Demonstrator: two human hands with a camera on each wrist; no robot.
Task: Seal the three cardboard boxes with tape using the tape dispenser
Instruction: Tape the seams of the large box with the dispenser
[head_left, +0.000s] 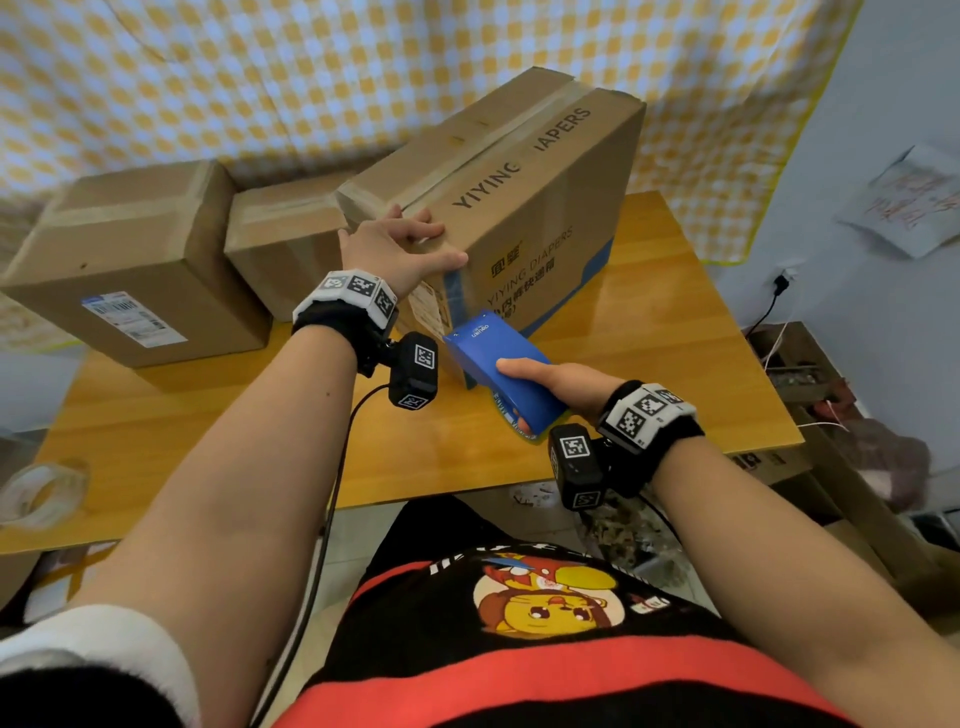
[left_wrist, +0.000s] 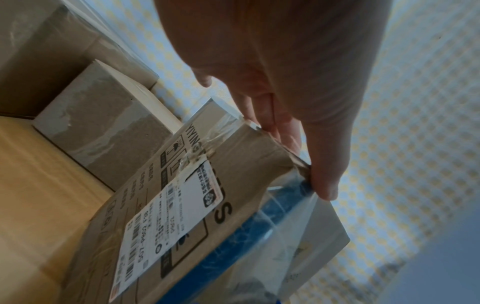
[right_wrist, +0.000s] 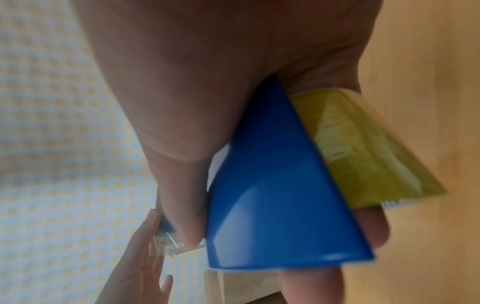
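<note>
Box (head_left: 519, 208) stands tilted on the table (head_left: 675, 364), seam running away from the person; left hand (head_left: 400, 249) lies spread on its near top corner, right hand (head_left: 566, 384) grips the dispenser (head_left: 498, 364) just below, against the near face

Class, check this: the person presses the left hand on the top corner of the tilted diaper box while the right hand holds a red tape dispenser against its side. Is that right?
Not quite. The tape dispenser is blue, not red, as the head view shows. The rest stands: the left hand presses the top corner of the tilted diaper box, and the right hand holds the dispenser against its side.
</note>
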